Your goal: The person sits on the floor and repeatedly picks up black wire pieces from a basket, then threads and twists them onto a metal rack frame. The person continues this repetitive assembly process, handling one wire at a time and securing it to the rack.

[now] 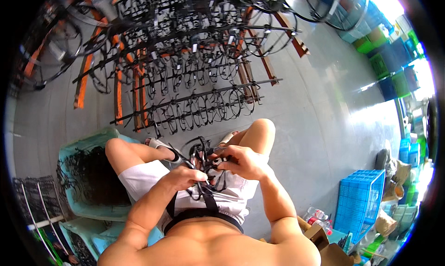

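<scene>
A tangled bundle of black cables (200, 151) with small connectors lies over my lap, between my two hands. My left hand (186, 177) is closed on the near left side of the bundle, thumb pressed down against the cables. On the other side, my right hand (242, 162) grips a dark connector end, its fingers curled around it. Loose loops stick out toward the far side and hang near my shorts (143, 175). The fingertips of both hands are partly hidden by the cables.
Ahead stands a rack (199, 97) hung with many looped black cables on dark bars and orange posts. At left, a teal bin (99, 214) holds a heap of black strands. To the right are a blue crate (357, 199), plastic bottles (320, 218) and a cardboard box (336, 254).
</scene>
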Demonstrator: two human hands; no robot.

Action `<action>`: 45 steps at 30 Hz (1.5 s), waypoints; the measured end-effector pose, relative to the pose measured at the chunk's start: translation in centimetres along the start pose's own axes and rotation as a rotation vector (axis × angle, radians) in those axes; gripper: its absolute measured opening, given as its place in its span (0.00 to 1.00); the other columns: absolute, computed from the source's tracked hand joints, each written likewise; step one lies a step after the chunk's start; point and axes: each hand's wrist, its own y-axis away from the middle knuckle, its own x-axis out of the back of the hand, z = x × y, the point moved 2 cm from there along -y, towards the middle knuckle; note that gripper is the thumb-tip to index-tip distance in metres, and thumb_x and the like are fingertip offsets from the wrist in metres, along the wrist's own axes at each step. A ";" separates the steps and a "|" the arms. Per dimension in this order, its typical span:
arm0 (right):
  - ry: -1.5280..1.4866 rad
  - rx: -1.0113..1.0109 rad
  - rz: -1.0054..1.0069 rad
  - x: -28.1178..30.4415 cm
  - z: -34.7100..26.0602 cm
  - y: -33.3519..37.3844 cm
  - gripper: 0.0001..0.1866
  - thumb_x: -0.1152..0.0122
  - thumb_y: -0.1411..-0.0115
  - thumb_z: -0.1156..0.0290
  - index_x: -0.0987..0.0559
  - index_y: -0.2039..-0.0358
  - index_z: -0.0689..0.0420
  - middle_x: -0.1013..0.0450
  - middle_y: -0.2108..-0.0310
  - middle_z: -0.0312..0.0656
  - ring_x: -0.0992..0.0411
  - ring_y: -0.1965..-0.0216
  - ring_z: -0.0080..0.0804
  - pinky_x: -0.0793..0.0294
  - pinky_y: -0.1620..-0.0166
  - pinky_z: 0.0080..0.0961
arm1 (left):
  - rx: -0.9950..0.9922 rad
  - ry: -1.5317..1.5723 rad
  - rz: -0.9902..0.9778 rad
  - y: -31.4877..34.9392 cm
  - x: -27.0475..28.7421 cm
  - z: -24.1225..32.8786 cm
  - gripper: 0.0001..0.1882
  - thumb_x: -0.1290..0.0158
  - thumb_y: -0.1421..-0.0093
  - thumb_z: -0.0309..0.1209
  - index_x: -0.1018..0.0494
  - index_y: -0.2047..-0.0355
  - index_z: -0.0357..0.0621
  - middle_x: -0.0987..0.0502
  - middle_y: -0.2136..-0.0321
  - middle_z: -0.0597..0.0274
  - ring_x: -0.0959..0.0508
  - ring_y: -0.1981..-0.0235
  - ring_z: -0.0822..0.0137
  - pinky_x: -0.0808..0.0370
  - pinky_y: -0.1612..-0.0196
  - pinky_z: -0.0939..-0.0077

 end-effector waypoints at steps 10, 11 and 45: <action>0.066 -0.036 0.111 6.5 0.3 2.6 0.11 0.36 0.47 0.69 0.28 0.76 0.61 0.28 0.80 0.43 0.31 0.83 0.33 0.33 0.78 0.27 | 0.068 0.233 0.142 -4.6 -2.2 -2.4 0.31 0.51 0.55 0.29 0.37 0.47 0.36 0.27 0.55 0.53 0.22 0.66 0.59 0.25 0.58 0.65; 0.109 -0.056 0.093 6.3 0.5 2.4 0.12 0.34 0.51 0.71 0.29 0.78 0.60 0.29 0.82 0.43 0.30 0.82 0.35 0.32 0.78 0.28 | 0.034 0.185 0.166 -4.6 -2.3 -2.2 0.31 0.53 0.55 0.31 0.36 0.48 0.35 0.27 0.55 0.52 0.22 0.65 0.58 0.25 0.58 0.64; -0.279 -0.245 0.296 -0.8 4.7 -3.7 0.13 0.43 0.41 0.67 0.32 0.77 0.61 0.36 0.83 0.31 0.44 0.82 0.20 0.42 0.78 0.21 | -0.082 0.148 0.183 -3.1 3.2 0.7 0.23 0.51 0.52 0.26 0.32 0.53 0.32 0.26 0.56 0.46 0.24 0.56 0.52 0.28 0.49 0.61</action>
